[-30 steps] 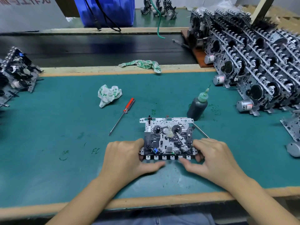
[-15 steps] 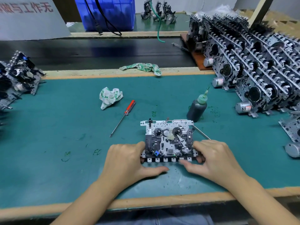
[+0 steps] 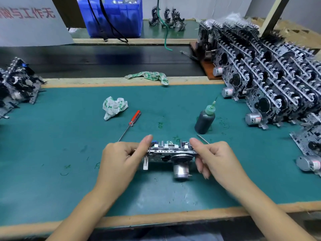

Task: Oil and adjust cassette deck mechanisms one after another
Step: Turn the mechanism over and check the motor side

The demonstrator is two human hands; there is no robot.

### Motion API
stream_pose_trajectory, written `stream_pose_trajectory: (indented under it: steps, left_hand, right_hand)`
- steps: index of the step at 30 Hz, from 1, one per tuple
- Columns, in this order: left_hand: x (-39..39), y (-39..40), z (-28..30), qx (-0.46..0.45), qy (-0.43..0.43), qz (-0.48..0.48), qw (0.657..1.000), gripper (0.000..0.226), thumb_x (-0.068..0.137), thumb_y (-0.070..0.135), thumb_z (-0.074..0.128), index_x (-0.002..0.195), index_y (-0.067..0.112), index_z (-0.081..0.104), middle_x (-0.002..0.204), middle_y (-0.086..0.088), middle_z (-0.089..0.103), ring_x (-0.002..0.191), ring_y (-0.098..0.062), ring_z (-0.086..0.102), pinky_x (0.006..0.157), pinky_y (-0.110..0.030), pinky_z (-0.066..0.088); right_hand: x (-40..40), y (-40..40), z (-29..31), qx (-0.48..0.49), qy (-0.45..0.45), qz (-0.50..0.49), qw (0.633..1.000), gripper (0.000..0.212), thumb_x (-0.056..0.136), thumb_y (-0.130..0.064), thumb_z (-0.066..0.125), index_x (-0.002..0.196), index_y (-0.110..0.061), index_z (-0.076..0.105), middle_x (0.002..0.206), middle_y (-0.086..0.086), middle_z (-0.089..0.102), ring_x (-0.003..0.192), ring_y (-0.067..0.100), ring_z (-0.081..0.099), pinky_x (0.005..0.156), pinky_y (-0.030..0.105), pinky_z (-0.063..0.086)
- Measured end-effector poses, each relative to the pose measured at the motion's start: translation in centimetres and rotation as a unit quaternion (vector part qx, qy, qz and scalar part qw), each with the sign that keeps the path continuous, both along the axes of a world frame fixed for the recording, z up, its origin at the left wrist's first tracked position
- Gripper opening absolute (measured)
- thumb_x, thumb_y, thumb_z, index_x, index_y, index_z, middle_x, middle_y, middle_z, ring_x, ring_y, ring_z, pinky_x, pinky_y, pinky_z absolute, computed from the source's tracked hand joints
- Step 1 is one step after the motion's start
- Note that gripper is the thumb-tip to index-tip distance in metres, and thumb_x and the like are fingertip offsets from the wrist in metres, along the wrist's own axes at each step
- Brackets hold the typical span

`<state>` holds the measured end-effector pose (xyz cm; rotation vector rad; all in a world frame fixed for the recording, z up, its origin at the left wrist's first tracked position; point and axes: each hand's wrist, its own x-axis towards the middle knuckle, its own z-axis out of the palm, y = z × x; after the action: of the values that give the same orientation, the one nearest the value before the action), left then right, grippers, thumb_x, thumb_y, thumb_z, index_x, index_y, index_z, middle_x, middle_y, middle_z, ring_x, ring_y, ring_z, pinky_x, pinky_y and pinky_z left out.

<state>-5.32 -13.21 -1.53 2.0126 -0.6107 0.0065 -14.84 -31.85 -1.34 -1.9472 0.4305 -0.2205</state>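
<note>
Low in the middle of the frame, we hold one cassette deck mechanism (image 3: pixel 171 151) up off the green surface (image 3: pixel 52 145). Our left hand (image 3: pixel 121 160) pinches its left end, and our right hand (image 3: pixel 215 159) pinches its right end, thumbs on top. We have it tipped on its edge, so the round silver motor (image 3: pixel 180 169) under it points toward us. We think it is held this way so we can look at the underside and see where oil should go.

A bit farther up, the dark oil bottle (image 3: pixel 205 121) with a thin green tip stands just right of the middle, close enough to grab. A thin metal rod (image 3: pixel 202 139) lies beside its base. The red-handled screwdriver (image 3: pixel 133 119) lies to the left of the middle, ready for adjusting. A crumpled cloth (image 3: pixel 114 108) sits above it, likely for wiping oil.

At the right side, many mechanisms (image 3: pixel 271 80) lean in rows. A smaller pile (image 3: pixel 17 84) sits at the left edge. We cannot tell which group is finished.

Far up, another cloth (image 3: pixel 149 76) lies on the wooden edge, and a blue bin (image 3: pixel 114 16) stands at the top.
</note>
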Motion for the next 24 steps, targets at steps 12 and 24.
stream_pose_trajectory:
  steps: [12,24]
  left_hand:
    - [1.7,-1.1,3.1,0.057,-0.224,-0.111,0.967,0.032,0.081,0.05,0.059,0.088,0.022,0.073,0.082,0.007,0.061,0.08,-0.012,0.05,0.072,-0.02,0.04]
    - [1.0,-3.7,2.8,0.032,-0.091,-0.196,0.976,0.023,0.076,0.054,0.059,0.082,0.038,0.075,0.07,0.009,0.047,0.059,-0.006,0.044,0.055,-0.026,0.035]
  right_hand:
    - [0.3,-1.1,-1.0,-0.125,-0.057,0.109,0.985,0.04,0.067,-0.058,0.064,0.1,-0.041,0.048,0.103,-0.021,0.053,0.102,0.004,0.053,0.081,0.014,0.04]
    - [1.2,-0.6,-1.5,0.002,-0.118,0.109,0.987,0.028,0.068,-0.02,0.077,0.093,-0.024,0.066,0.095,-0.013,0.061,0.097,0.015,0.06,0.087,0.028,0.046]
